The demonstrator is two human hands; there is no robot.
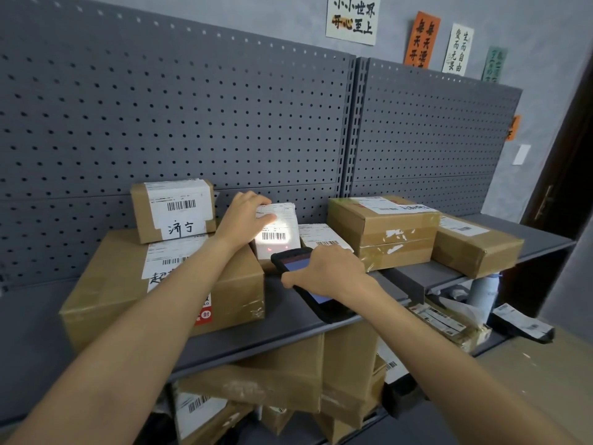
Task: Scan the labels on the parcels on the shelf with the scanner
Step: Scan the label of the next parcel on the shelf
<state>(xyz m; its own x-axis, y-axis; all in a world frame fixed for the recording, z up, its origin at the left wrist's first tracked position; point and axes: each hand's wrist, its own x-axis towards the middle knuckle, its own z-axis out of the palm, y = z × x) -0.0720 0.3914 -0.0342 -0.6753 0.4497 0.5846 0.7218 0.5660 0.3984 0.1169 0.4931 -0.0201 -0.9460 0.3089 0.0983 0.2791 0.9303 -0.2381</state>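
Observation:
A small white-labelled parcel stands tilted on the grey shelf, its barcode lit by a bright patch with red marks below it. My left hand grips its top left edge. My right hand holds a black handheld scanner just in front of that label, screen up. A big brown box lies left with a smaller labelled box on top. Another small parcel lies right of the lit one.
Two stacked brown boxes and a further box sit to the right on the shelf. A pegboard back rises behind. More parcels crowd the lower shelf. A dark door is at far right.

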